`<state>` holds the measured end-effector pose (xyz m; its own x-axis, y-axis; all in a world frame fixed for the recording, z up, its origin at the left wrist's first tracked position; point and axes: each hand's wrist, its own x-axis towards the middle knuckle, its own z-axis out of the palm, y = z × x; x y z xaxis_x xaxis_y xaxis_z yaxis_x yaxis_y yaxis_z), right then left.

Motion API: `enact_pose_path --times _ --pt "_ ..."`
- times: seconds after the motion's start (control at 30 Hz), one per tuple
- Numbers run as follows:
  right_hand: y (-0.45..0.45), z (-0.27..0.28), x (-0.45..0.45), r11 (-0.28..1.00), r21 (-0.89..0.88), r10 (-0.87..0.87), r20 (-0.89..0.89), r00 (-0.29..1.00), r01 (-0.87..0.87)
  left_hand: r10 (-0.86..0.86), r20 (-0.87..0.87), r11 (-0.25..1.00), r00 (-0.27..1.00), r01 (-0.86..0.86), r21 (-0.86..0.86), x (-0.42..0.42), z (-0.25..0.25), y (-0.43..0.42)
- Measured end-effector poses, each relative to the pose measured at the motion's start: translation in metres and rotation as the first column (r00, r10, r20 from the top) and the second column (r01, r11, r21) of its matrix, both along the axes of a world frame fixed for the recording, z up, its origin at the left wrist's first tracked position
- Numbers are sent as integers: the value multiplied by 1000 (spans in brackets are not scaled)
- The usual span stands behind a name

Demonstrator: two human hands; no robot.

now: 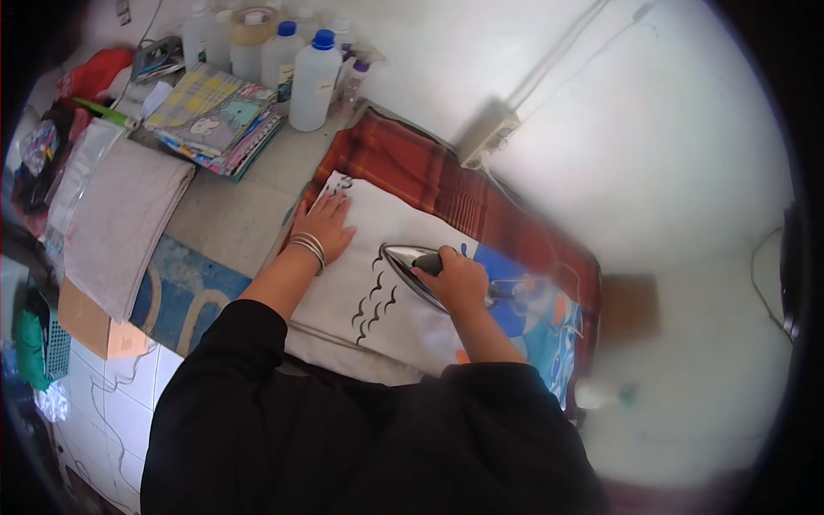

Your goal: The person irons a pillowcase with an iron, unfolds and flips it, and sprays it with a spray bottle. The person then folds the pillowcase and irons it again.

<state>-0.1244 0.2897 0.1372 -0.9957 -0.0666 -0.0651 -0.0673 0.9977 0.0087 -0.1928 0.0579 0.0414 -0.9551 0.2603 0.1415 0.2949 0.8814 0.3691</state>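
Note:
A white cloth (343, 283) with black wavy marks and a blue printed part at its right lies on a dark red checked cloth (386, 146). Flat on the white cloth's upper left part rests my left hand (324, 225), fingers spread, with bangles on the wrist. My right hand (455, 279) is wrapped round the handle of an iron (403, 262). The iron sits on the middle of the white cloth, its tip pointing to the upper left, beside the black marks.
Bottles with blue caps (315, 81) stand at the back near a stack of folded cloths (219, 120). A folded pinkish cloth (120, 215) lies at the left. On the wall side is a power strip (491, 136) with cords.

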Motion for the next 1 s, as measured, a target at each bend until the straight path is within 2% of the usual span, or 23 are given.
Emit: enact_pose_path --times 0.07,0.1,0.2,0.23,0.27,0.33,0.37,0.4,0.47,0.5,0.57,0.7,0.77,0.83,0.87,0.9,0.97,1.0 --pt "4 2 -8 983 -43 -180 -52 982 178 63 179 980 982 -27 -196 -9 -6 -3" --pt "13 -5 -15 979 -71 -198 -122 973 191 69 180 977 981 -30 -212 -9 -8 -3" --pt "20 -3 -29 972 -80 -230 -109 967 222 80 183 974 980 -37 -225 -8 -6 -3" --pt "24 -3 -32 989 -68 -134 -79 988 129 75 191 973 979 -30 -231 -7 -6 -3" --pt "25 -2 -35 988 -73 -142 -69 987 137 80 188 972 979 -34 -233 -7 -6 -2" --pt "26 -3 -42 989 49 143 -58 988 -140 80 190 969 978 -31 -244 -9 -8 -1" --pt "28 -10 -48 992 -31 117 -121 986 -122 84 172 965 981 -37 -258 -8 -9 -2" --pt "28 -12 -54 993 -42 105 -113 988 -110 87 151 962 985 -43 -271 -8 -10 -2" --pt "23 -9 -67 997 -76 -35 -110 993 27 89 157 960 984 -43 -276 -8 -11 -1" --pt "20 -5 -73 996 -80 -37 -110 993 29 101 159 961 982 -55 -271 -8 -11 -1" --pt "15 4 -80 983 -71 -170 14 985 171 105 150 961 983 -62 -270 -9 -14 -1" --pt "24 -1 -85 971 -140 -195 20 981 196 115 145 960 983 -73 -269 -9 -14 -2" --pt "28 -4 -85 963 -154 -200 138 970 220 111 157 965 981 -68 -254 -9 -9 -3" --pt "16 20 -54 966 -174 -132 307 943 192 103 167 969 981 -61 -238 -9 -6 -3" --pt "6 26 -31 984 -105 -100 330 939 142 106 171 969 980 -63 -240 -9 -7 -3" --pt "4 14 -8 999 2 -44 242 969 45 106 178 968 978 -61 -244 -9 -8 -3" --pt "2 1 33 997 -59 55 167 984 -46 108 168 964 980 -63 -257 -10 -6 -2" --pt "7 -2 38 997 -66 41 171 984 -30 115 161 960 980 -68 -272 -9 -5 -1"
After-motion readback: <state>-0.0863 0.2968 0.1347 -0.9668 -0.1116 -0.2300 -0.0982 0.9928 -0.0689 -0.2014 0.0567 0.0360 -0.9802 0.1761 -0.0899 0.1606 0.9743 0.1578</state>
